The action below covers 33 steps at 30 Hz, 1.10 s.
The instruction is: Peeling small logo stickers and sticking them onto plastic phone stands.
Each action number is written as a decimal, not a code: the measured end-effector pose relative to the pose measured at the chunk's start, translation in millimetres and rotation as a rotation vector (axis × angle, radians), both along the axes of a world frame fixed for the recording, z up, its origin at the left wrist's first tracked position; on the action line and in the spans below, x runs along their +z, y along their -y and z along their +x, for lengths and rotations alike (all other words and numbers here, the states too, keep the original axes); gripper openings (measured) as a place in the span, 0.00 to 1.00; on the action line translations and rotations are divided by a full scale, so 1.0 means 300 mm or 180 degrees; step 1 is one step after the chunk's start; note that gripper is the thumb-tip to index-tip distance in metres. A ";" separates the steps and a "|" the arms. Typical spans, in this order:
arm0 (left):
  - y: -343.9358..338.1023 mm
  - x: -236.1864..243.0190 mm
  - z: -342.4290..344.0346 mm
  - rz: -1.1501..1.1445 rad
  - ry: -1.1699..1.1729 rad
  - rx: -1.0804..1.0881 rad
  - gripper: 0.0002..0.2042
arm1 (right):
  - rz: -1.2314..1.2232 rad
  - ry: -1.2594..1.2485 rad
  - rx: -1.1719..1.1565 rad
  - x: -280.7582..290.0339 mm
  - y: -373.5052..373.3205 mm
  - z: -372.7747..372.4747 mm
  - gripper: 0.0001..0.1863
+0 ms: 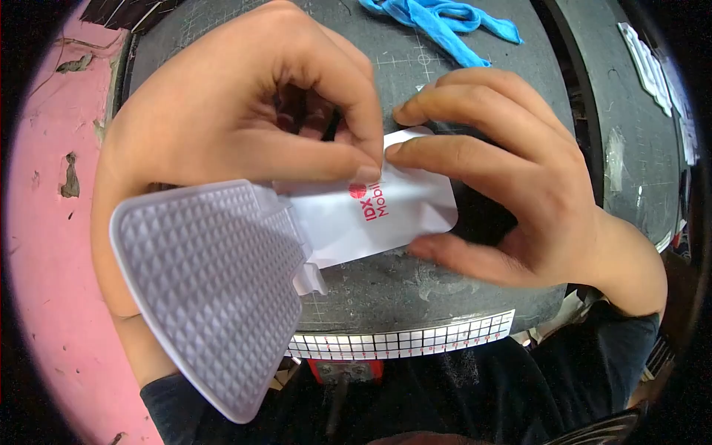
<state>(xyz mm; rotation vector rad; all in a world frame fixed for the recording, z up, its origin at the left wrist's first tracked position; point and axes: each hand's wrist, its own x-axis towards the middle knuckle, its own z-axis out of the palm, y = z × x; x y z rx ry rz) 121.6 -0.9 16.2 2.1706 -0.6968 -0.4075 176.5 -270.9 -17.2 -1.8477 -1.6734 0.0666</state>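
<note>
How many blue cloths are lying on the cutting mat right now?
1. The blue cloth lies bunched at the far edge of the dark cutting mat, beyond the right hand. The hands could hide more.

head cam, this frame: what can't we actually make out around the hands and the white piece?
- White card: its left end, head view, hidden by the textured white plastic piece.
- Left hand: curled fingers hide what the fingertips pinch.
- Right hand: palm hides the mat and card edge beneath.
- Blue cloth: cut off by top edge.
</note>
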 end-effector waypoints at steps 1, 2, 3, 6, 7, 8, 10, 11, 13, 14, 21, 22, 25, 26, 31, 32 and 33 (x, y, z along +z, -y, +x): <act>-0.011 0.002 -0.005 -0.0127 -0.0081 0.0052 0.07 | 0.0032 -0.0032 -0.0017 0.005 -0.013 -0.007 0.29; -0.018 0.013 -0.015 -0.0139 -0.0051 0.0064 0.07 | 0.0065 -0.0061 -0.0029 0.010 -0.022 -0.013 0.28; -0.025 0.025 -0.027 -0.0123 -0.0287 0.0170 0.05 | 0.0053 -0.0029 -0.0012 0.014 -0.027 -0.020 0.28; -0.033 0.035 -0.064 -0.0029 -0.0145 0.0310 0.04 | -0.0022 -0.0026 0.0037 0.028 -0.043 -0.024 0.22; -0.033 0.035 -0.083 0.0095 0.0185 0.0346 0.05 | -0.0067 -0.0082 0.0026 0.035 -0.049 -0.024 0.20; -0.039 0.034 -0.094 0.0078 0.0200 0.0379 0.05 | -0.0111 -0.0140 0.0016 0.042 -0.057 -0.022 0.18; -0.063 0.023 -0.100 -0.0354 -0.0147 0.0599 0.08 | -0.0115 -0.0138 0.0045 0.056 -0.075 -0.009 0.16; -0.082 0.013 -0.101 -0.0380 -0.0124 0.0611 0.08 | -0.0147 -0.0120 0.0112 0.065 -0.079 0.000 0.16; -0.125 -0.003 -0.118 -0.0496 -0.0023 0.0306 0.11 | -0.0187 -0.0087 0.0207 0.078 -0.090 0.005 0.15; -0.135 -0.002 -0.132 -0.0505 -0.0006 0.0333 0.11 | -0.0226 -0.0087 0.0179 0.082 -0.098 0.000 0.14; -0.170 -0.051 -0.188 0.0352 0.1314 -0.0159 0.44 | -0.0053 0.0058 0.0028 0.069 -0.137 -0.033 0.13; -0.162 -0.070 -0.184 0.0320 0.1330 -0.0142 0.44 | -0.0086 0.0075 0.0036 0.066 -0.134 -0.039 0.13; -0.150 -0.107 -0.177 0.0480 0.1408 0.0028 0.26 | -0.0113 0.0059 -0.0147 0.050 -0.128 -0.054 0.12; -0.154 -0.110 -0.178 0.0568 0.1442 -0.0005 0.25 | 0.0008 0.0086 -0.0168 0.042 -0.127 -0.057 0.12; -0.152 -0.113 -0.187 0.0675 0.1600 0.0012 0.23 | 0.0051 0.0032 -0.0226 0.024 -0.133 -0.066 0.11; -0.152 -0.109 -0.187 0.0733 0.1619 0.0002 0.23 | 0.0048 0.0037 -0.0212 0.023 -0.135 -0.066 0.11; -0.152 -0.105 -0.188 0.0796 0.1635 -0.0006 0.23 | 0.0048 0.0039 -0.0194 0.022 -0.138 -0.068 0.11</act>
